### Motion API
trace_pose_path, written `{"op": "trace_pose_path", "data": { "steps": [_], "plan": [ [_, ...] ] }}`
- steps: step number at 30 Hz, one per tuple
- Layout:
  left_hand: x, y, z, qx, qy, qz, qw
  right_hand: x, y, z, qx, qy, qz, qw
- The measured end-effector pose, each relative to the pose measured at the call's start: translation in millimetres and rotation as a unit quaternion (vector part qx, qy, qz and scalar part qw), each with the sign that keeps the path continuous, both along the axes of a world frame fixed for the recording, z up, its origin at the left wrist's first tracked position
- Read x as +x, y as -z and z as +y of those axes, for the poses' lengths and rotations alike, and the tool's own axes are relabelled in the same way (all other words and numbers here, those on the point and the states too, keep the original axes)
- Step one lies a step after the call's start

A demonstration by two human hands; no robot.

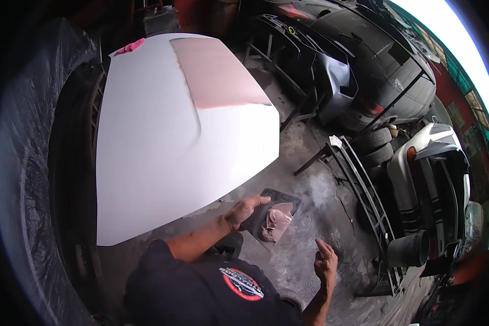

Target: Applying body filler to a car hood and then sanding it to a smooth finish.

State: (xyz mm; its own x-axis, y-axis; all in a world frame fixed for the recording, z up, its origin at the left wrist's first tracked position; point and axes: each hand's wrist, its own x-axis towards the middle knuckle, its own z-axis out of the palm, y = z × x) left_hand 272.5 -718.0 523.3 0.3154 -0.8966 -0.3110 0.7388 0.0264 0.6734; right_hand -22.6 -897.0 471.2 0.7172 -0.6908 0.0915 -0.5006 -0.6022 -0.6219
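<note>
Can pass freely between the dark board [280, 196] and the right grip [326, 263], above the grey floor [309, 212], and likewise from overhead across the white hood [152, 146]. Bounded ahead and leftward by the hood's near edge. Hemmed in on the right by the metal rack [360, 187] and dark bucket [405, 251], with stacked tyres [377, 149] beyond. Seemingly tight at far left beside the plastic sheeting [30, 163], though too dark to tell.

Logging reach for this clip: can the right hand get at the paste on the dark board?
Probably yes: only open space shows between the right hand and the dark board, whose pinkish paste lies uncovered.
</note>
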Motion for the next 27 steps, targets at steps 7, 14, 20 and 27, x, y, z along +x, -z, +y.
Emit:
{"op": "trace_pose_path", "data": {
  "steps": [7,14,20,27],
  "plan": [
    [69,53,-139,-0.026,0.01,0.109,0.994,106,19,-149,0.032,-0.1,-0.036,0.994],
    [149,62,-289,0.037,-0.016,0.05,0.998,117,81,-265,0.241,-0.024,-0.007,0.97],
    [222,95,-364,0.019,-0.122,0.079,0.989,225,50,-412,0.297,-0.023,0.021,0.954],
    [307,95,-418,-0.097,-0.274,0.149,0.945,408,62,-582,0.261,-0.267,-0.067,0.925]
  ]
}}
